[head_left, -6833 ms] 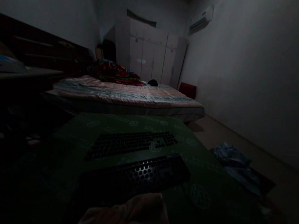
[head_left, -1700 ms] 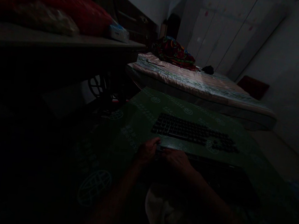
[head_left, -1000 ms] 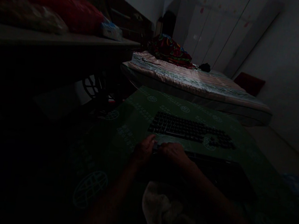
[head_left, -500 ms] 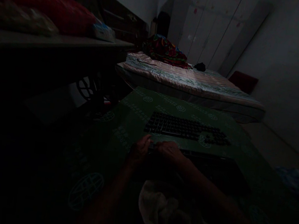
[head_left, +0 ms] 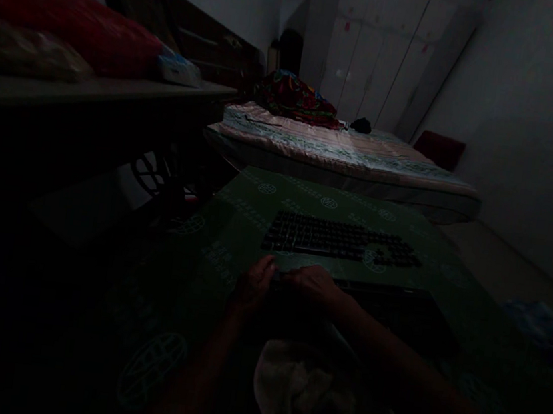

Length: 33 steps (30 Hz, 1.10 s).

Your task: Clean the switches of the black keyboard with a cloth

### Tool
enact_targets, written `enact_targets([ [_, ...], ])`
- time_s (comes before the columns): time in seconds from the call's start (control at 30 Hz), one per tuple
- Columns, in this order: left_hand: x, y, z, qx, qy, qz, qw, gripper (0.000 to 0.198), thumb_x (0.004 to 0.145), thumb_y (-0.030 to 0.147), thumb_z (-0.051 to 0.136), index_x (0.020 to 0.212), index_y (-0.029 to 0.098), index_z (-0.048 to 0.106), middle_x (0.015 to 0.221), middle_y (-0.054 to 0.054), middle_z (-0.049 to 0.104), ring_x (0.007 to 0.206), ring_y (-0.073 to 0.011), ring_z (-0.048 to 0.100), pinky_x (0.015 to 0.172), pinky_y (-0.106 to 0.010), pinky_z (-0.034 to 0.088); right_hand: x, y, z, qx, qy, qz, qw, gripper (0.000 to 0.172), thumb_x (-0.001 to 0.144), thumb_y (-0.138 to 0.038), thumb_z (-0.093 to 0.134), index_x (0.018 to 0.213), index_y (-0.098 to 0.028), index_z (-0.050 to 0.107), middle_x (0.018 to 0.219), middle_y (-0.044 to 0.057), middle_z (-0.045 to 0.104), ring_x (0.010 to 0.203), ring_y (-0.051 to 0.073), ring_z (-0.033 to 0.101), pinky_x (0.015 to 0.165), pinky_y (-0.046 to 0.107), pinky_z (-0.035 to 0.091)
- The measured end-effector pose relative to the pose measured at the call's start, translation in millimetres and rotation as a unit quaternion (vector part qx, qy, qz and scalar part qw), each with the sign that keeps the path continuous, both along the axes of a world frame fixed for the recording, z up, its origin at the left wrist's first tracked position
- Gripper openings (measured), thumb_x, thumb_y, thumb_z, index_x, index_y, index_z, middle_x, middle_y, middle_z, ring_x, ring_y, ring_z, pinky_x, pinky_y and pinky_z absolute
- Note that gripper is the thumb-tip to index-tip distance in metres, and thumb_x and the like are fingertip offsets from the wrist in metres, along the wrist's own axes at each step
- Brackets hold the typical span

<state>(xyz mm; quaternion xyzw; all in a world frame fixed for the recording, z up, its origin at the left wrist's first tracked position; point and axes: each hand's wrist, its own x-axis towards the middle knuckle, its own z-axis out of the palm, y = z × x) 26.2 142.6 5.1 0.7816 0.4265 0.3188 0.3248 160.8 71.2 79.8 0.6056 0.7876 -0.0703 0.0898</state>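
Note:
In dim light, a dark keyboard body (head_left: 404, 317) lies in front of me on the green patterned table cover (head_left: 223, 227). My left hand (head_left: 253, 283) is closed at its far left corner, gripping that end. Beside it my right hand (head_left: 312, 282) bends over the far edge with its fingers curled down; whatever they pinch is hidden. Beyond the body, rows of black keycaps (head_left: 323, 236) lie in keyboard order. A crumpled pale cloth (head_left: 300, 384) is nearest to me, beneath my right forearm.
At left stands a raised bench top (head_left: 119, 94) bearing a red bag (head_left: 77, 21) and a small blue-white packet (head_left: 180, 69). Past the table is a bed (head_left: 348, 152) with a dark red flowered blanket (head_left: 294, 98). Blue cloth (head_left: 544, 327) lies at right.
The view has shifted slightly, so the room sits a little further left and lower. Both hands stay at the keyboard body's left end, with only small finger movement.

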Motion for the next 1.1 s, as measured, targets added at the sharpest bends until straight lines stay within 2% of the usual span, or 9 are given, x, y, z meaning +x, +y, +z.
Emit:
enact_targets([
  [0.13,-1,-3,4.2,0.045,-0.012,0.021,0.999,0.032,0.081,0.033,0.043,0.101,0.018,0.063,0.103,-0.008,0.068,0.097,-0.0209,0.062,0.087,-0.034,0.049,12,-8,0.2,0.042,0.059,-0.046,0.996,0.027,0.084,-0.019,0.045,0.101,-0.017,0.066,0.097,0.011,0.070,0.081,0.020,0.065,0.063,0.023,0.043],
  [0.23,-2,-14,20.4,0.068,-0.048,0.027,0.996,0.026,0.077,0.035,0.050,0.091,0.020,0.067,0.096,-0.007,0.070,0.095,-0.0217,0.062,0.088,-0.034,0.047,18,-19,-6.1,0.126,0.184,-0.144,0.964,0.021,0.080,-0.019,0.050,0.090,-0.017,0.068,0.088,0.007,0.071,0.074,0.018,0.064,0.061,0.023,0.042],
  [0.3,-1,-25,35.3,0.008,-0.080,0.016,0.997,0.030,0.076,0.040,0.053,0.094,0.019,0.067,0.095,-0.006,0.070,0.090,-0.0215,0.064,0.085,-0.033,0.049,19,-28,-11.1,0.176,0.319,-0.197,0.910,0.019,0.079,-0.021,0.051,0.084,-0.017,0.069,0.079,0.004,0.071,0.070,0.016,0.063,0.061,0.022,0.042],
  [0.37,0,-37,49.1,-0.082,-0.129,-0.022,0.988,0.033,0.072,0.041,0.059,0.094,0.018,0.067,0.095,-0.006,0.071,0.088,-0.0225,0.065,0.082,-0.032,0.050,18,-37,-13.8,0.214,0.443,-0.232,0.839,0.017,0.077,-0.024,0.054,0.080,-0.016,0.069,0.075,0.003,0.070,0.069,0.015,0.062,0.060,0.022,0.043],
  [0.47,3,-52,61.7,-0.211,-0.198,-0.111,0.951,0.037,0.068,0.038,0.065,0.098,0.016,0.067,0.096,-0.008,0.071,0.088,-0.0241,0.066,0.078,-0.033,0.052,12,-49,-11.1,0.233,0.542,-0.280,0.757,0.016,0.074,-0.027,0.057,0.077,-0.016,0.069,0.072,0.003,0.070,0.067,0.016,0.062,0.060,0.023,0.044],
  [0.57,5,-58,63.6,-0.268,-0.228,-0.123,0.928,0.040,0.064,0.035,0.069,0.099,0.015,0.068,0.095,-0.010,0.071,0.086,-0.0253,0.066,0.077,-0.034,0.053,3,-58,-4.1,0.234,0.601,-0.315,0.697,0.017,0.073,-0.029,0.060,0.077,-0.017,0.070,0.073,0.002,0.070,0.069,0.016,0.062,0.063,0.025,0.046],
  [0.63,7,-60,62.3,-0.286,-0.233,-0.121,0.922,0.038,0.063,0.033,0.071,0.097,0.015,0.069,0.094,-0.010,0.071,0.086,-0.0252,0.066,0.077,-0.034,0.053,-4,-64,-0.5,0.231,0.628,-0.324,0.669,0.018,0.072,-0.031,0.060,0.078,-0.017,0.071,0.074,0.002,0.070,0.070,0.016,0.062,0.064,0.025,0.046],
  [0.87,9,-66,62.2,-0.284,-0.212,-0.133,0.925,0.029,0.063,0.030,0.068,0.088,0.015,0.071,0.087,-0.007,0.072,0.081,-0.0225,0.065,0.073,-0.030,0.052,-17,-79,-5.8,0.205,0.694,-0.350,0.595,0.028,0.071,-0.038,0.064,0.084,-0.016,0.073,0.078,0.003,0.070,0.074,0.017,0.061,0.066,0.026,0.046],
  [1.1,9,-68,61.4,-0.273,-0.160,-0.162,0.935,0.026,0.064,0.028,0.065,0.086,0.017,0.072,0.082,-0.006,0.071,0.076,-0.0200,0.064,0.066,-0.027,0.051,-17,-93,-11.4,0.165,0.739,-0.371,0.538,0.034,0.068,-0.044,0.067,0.086,-0.015,0.074,0.071,0.002,0.066,0.065,0.013,0.057,0.058,0.023,0.042],
])
